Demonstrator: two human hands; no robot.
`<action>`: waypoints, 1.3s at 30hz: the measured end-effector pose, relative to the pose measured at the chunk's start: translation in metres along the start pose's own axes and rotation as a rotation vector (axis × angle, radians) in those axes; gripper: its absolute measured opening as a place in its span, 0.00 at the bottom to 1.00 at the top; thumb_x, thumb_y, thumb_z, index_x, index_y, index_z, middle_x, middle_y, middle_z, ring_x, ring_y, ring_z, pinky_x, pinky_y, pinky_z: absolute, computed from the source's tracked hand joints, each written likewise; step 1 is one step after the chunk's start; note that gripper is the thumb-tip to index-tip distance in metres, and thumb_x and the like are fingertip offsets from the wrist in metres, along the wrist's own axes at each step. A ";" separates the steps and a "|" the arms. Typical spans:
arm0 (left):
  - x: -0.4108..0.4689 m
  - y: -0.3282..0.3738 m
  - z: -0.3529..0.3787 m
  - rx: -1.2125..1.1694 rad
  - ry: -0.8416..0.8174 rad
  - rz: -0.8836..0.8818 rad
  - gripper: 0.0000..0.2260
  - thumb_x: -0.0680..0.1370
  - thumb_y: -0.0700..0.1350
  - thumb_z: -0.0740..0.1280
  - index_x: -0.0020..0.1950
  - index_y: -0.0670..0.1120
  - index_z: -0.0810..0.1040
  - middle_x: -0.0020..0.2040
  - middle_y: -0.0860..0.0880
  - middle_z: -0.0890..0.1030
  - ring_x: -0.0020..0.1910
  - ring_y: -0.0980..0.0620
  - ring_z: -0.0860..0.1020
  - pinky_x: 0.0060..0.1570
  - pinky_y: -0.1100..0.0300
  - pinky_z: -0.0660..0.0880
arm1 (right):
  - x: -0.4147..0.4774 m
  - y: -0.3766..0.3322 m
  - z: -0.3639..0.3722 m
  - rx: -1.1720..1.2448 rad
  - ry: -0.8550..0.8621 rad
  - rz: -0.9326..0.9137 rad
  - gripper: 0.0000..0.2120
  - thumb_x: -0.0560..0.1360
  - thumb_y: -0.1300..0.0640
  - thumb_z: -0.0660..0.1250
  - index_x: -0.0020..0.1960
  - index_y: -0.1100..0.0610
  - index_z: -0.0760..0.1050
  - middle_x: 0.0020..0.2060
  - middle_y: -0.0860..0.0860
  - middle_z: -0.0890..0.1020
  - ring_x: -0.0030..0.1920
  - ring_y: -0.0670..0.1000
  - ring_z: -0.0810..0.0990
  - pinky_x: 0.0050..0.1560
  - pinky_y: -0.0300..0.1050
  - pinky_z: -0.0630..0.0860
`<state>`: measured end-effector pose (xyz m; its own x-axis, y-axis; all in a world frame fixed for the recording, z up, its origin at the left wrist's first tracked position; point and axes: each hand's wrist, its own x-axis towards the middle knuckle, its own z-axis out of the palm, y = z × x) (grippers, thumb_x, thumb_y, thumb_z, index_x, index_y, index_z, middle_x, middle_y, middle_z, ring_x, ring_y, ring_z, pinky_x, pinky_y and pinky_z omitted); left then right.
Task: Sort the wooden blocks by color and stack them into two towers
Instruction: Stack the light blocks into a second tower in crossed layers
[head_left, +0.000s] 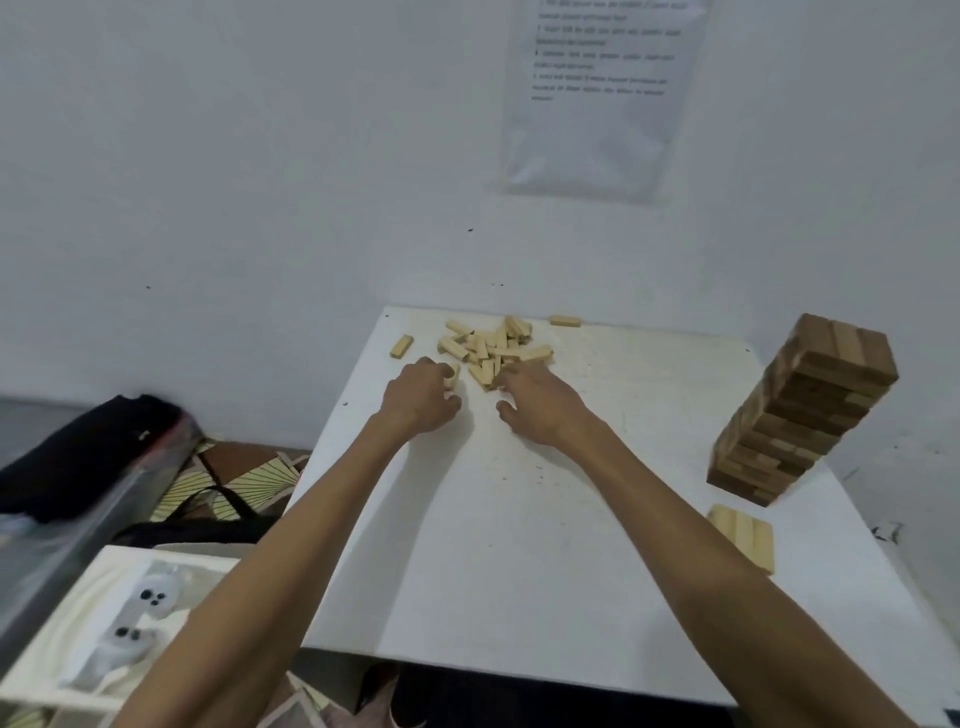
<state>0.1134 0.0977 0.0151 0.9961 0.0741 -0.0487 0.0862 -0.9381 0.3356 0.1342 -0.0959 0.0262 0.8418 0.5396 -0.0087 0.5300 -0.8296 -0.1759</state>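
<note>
Bench (519, 545): white top, set against a white wall, carrying all the blocks. Printed sheet (597, 93) is fixed to the wall above the bench; its text is too blurred to read. Dark tower (802, 410) of brown wooden blocks stands at the right side of the bench, many layers tall, and appears tilted in this wide-angle view. Pale pile (491, 348) of light wooden blocks lies loose and unsorted at the far side of the bench, near the wall. Left hand (421, 397) is at the left near edge of the pale pile, fingers curled round one pale block (453, 375). Right hand (540, 408) reaches onto the near edge of the pile with the thumb spread apart; whether its fingertips hold a block cannot be told. Pale row (743, 538) of light blocks lies flat, side by side, just in front of the dark tower. Two stray light blocks lie apart from the pile: left stray (401, 346) and far stray (565, 321).
</note>
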 end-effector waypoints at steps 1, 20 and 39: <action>0.004 0.000 0.004 0.010 -0.013 0.004 0.17 0.79 0.50 0.66 0.66 0.46 0.77 0.66 0.44 0.75 0.63 0.43 0.74 0.58 0.49 0.75 | 0.005 0.001 0.003 -0.030 -0.006 0.012 0.17 0.82 0.55 0.61 0.69 0.59 0.73 0.68 0.55 0.72 0.68 0.60 0.69 0.60 0.58 0.76; 0.025 0.031 0.033 -0.189 0.276 -0.192 0.19 0.73 0.62 0.69 0.37 0.47 0.72 0.42 0.50 0.77 0.47 0.45 0.76 0.48 0.47 0.75 | -0.004 0.014 0.029 -0.022 0.236 0.066 0.10 0.80 0.57 0.64 0.57 0.59 0.80 0.59 0.53 0.76 0.61 0.57 0.71 0.48 0.54 0.78; -0.016 0.020 0.028 -0.300 0.318 -0.215 0.12 0.72 0.48 0.71 0.41 0.38 0.77 0.38 0.43 0.81 0.36 0.44 0.77 0.34 0.50 0.75 | -0.031 0.004 0.038 0.194 0.329 0.193 0.06 0.77 0.54 0.69 0.52 0.55 0.78 0.48 0.50 0.81 0.52 0.53 0.76 0.41 0.44 0.68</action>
<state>0.0986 0.0679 -0.0041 0.9079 0.3993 0.1277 0.2465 -0.7548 0.6079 0.1066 -0.1105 -0.0119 0.9282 0.2761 0.2493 0.3565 -0.8515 -0.3844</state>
